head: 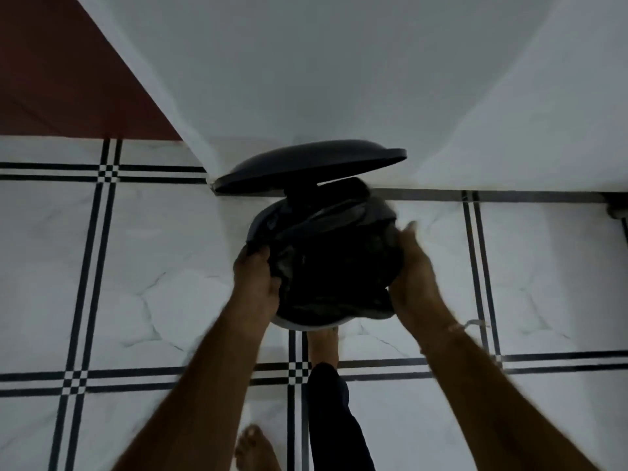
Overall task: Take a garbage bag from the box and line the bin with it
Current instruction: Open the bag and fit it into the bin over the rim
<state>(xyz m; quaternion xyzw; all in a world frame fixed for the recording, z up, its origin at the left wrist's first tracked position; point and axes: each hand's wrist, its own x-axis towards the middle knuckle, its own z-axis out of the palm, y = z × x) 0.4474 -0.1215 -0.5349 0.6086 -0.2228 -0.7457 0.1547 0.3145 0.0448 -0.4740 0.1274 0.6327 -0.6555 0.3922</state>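
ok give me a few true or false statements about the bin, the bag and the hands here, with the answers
1. The bin's lid is raised open. True.
2. The garbage bag lies flat on the floor beside the bin. False: it sits bunched in and over the mouth of the bin.
3. The left hand grips the bag at the bin's left edge. True.
4. The right hand rests on the lid. False: it is at the bin's right side, against the bag, well below the lid.
5. The floor is plain red carpet. False: it is pale tile with dark lines.
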